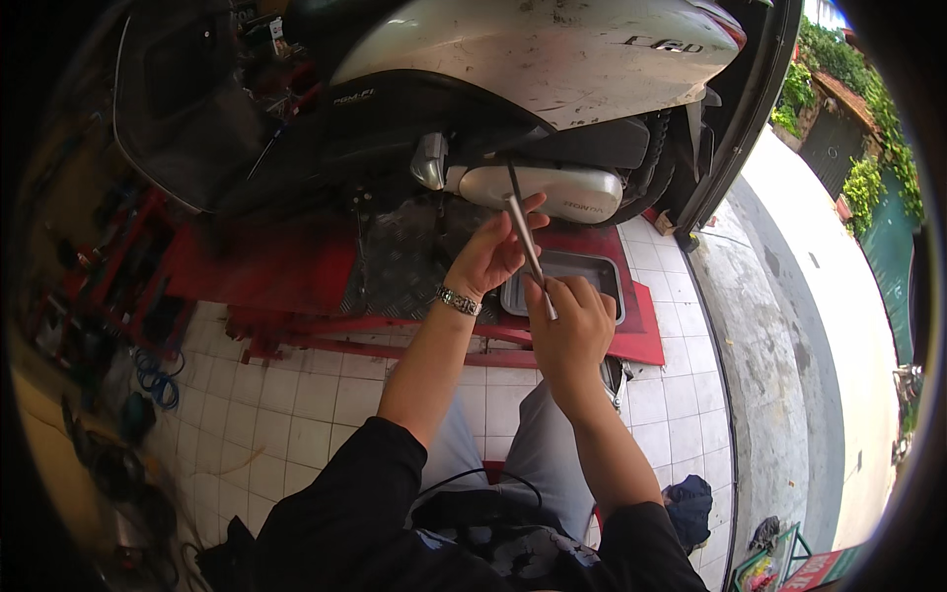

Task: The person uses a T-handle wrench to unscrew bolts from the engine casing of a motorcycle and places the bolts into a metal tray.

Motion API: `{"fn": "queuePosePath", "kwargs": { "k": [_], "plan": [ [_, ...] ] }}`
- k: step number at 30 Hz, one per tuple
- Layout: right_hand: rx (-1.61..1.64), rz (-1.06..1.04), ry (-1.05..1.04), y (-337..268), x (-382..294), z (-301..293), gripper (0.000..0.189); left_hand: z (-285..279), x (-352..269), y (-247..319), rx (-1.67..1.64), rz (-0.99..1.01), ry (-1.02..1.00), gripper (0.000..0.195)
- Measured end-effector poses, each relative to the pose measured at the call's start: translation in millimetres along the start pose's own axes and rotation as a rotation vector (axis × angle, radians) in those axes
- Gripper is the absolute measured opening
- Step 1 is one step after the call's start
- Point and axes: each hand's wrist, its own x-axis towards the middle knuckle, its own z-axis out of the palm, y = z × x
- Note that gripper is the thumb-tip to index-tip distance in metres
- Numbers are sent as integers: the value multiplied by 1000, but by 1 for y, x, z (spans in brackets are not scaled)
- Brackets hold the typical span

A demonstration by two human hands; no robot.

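Observation:
A slim metal rod-shaped tool [526,237] slants up from my right hand [573,325], whose fingers are closed around its lower part. Its upper end is thinner and darker, overlapping the silver engine-side cover [540,191] of a Honda scooter in the view. My left hand [492,251], with a metal-band watch [459,300] at the wrist, is around the tool's upper half, fingers apart and partly behind it. Whether that hand touches the tool cannot be told. Beneath both hands is a grey metal tray [618,285], partly hidden by my right hand.
The scooter, with a silver body panel [533,66], stands over a red lift platform [259,259] with a dark checkered plate [399,274]. Blue coiled hose [157,377] lies on white floor tiles [311,392] at left. A dark cloth [688,510] is at lower right, near the doorway edge.

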Motion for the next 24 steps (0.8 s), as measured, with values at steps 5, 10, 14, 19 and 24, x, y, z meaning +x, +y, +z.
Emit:
{"fn": "queuePosePath", "kwargs": {
  "k": [5, 10, 14, 19, 24],
  "plan": [
    [529, 323, -184, -3, -7, 21, 18, -50, 7, -31, 15, 113, -54, 48],
    [294, 91, -155, 17, -24, 17, 29, -38, 9, -49, -46, 137, 28, 35],
    [271, 58, 111, 3, -33, 4, 39, -31, 13, -49, -35, 162, 61, 32],
    [335, 23, 53, 19, -24, 24, 52, -34, 10, -46, 104, 143, 37, 40],
    [562, 219, -110, 16, -32, 28, 45, -37, -7, -38, 174, 112, 19, 57]
  ]
}}
